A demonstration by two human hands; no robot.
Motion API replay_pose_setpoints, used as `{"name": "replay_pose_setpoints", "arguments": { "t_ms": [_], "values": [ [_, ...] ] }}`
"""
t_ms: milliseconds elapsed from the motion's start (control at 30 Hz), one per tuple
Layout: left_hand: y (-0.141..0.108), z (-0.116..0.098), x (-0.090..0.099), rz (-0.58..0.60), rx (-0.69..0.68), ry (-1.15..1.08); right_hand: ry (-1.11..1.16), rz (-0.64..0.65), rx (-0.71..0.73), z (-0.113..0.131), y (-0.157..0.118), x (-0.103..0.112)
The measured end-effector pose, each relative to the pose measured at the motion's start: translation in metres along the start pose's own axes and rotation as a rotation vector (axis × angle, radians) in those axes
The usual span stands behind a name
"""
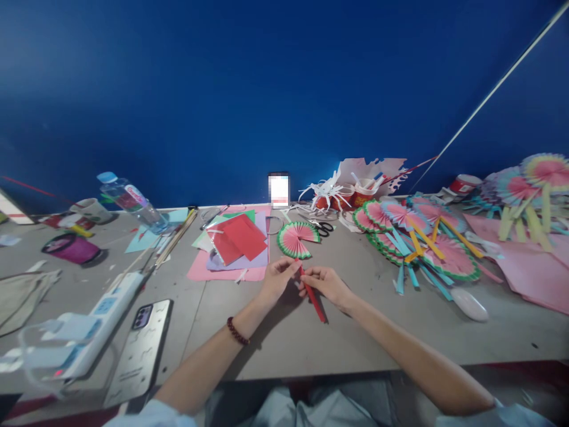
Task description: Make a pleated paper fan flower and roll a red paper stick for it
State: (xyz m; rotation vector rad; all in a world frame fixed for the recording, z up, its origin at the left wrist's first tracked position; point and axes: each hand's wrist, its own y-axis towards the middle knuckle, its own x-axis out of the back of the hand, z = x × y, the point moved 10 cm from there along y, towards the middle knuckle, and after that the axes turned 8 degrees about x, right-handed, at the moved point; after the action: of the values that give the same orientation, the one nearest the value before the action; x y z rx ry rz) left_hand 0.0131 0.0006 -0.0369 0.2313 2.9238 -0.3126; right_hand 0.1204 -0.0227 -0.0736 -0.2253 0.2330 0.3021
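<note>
My left hand (280,276) and my right hand (323,281) meet over the middle of the table, fingers closed on a narrow folded strip of red paper (316,303). Its lower end slants down to the right, out past my right fingers; the upper end sits between both sets of fingertips. Just beyond my hands lies a pleated paper fan (294,239), pink with a green scalloped rim and a wedge-shaped gap on its right. Behind that fan rest black-handled scissors (326,228). To the left, red paper sheets (243,237) lie on a purple sheet and a pink one.
Finished-looking fans with blue and yellow strips (418,231) are heaped at right, near a white computer mouse (469,303). At left are a power strip (104,320), a phone (141,350), a water bottle (133,201) and thin sticks (176,237). A blue wall (249,107) stands behind.
</note>
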Motion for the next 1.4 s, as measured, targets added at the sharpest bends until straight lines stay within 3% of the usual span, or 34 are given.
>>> {"name": "replay_pose_setpoints", "arguments": {
  "t_ms": [333,567,867,1233,1400],
  "values": [
    [0.011,0.004,0.022,-0.1,0.014,-0.058,0.02,0.054,-0.111,-0.011,-0.002,-0.005],
    [0.012,0.002,0.027,-0.146,-0.023,-0.056,-0.05,-0.019,-0.068,-0.006,0.001,0.004],
    [0.01,0.0,0.032,-0.202,-0.025,0.021,-0.077,-0.011,-0.066,-0.007,-0.001,0.007],
    [0.012,0.003,0.063,-0.362,0.069,-0.166,-0.065,-0.032,-0.194,-0.017,-0.004,0.007],
    [0.017,0.005,0.069,-0.379,0.067,-0.161,-0.118,-0.027,-0.171,-0.013,-0.003,0.006]
  ]
}}
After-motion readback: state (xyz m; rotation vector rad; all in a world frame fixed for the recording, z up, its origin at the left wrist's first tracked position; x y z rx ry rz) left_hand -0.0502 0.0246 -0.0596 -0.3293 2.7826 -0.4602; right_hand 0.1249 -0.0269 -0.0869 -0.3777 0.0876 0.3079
